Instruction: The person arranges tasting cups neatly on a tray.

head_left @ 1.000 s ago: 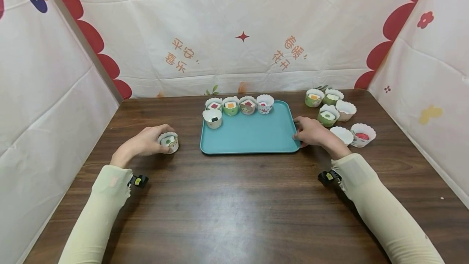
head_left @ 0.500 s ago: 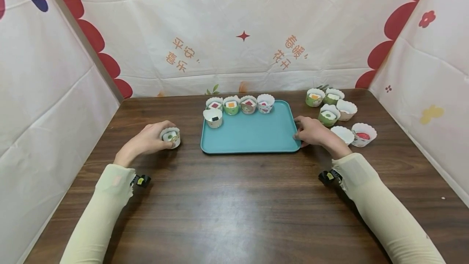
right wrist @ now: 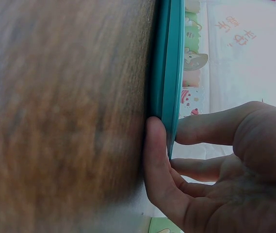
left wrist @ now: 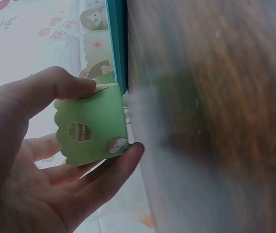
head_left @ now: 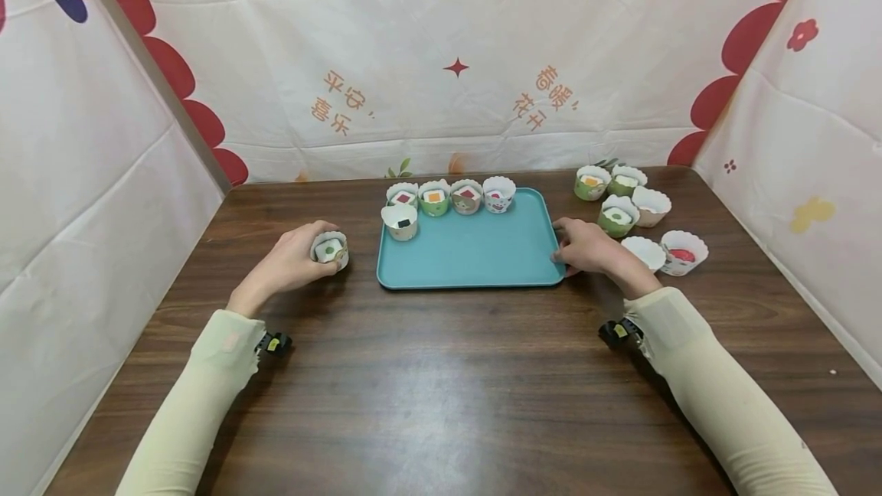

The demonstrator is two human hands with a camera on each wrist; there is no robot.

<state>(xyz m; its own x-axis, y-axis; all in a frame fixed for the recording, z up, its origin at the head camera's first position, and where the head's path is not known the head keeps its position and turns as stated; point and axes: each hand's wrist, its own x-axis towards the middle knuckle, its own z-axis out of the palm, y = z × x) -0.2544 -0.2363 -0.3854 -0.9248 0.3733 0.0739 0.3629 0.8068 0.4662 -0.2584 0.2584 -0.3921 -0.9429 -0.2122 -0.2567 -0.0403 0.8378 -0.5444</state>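
Note:
My left hand (head_left: 296, 257) grips a paper baking cup (head_left: 329, 251), thumb on one side and fingers on the other. Its wall (left wrist: 91, 126) looks green with printed pictures in the left wrist view, and a white piece with a green centre lies inside. This cup is left of the blue tray (head_left: 472, 251), apart from it. At the tray's right edge, my right hand (head_left: 589, 246) pinches the rim (right wrist: 169, 73) between thumb and fingers. Several paper cups stand on the tray: a row along the back, including a green cup (head_left: 434, 199), and a white cup (head_left: 400, 222) in front at the left.
Right of the tray, several more paper cups stand close together near my right hand, among them a green cup (head_left: 618, 217) and a white cup with red content (head_left: 682, 253). A printed cloth (head_left: 441, 60) hangs behind the brown table (head_left: 427, 389) and along both sides.
My left hand has moved the baking cup to the right and slightly toward the back, closer to the tray. The right hand and the tray look still.

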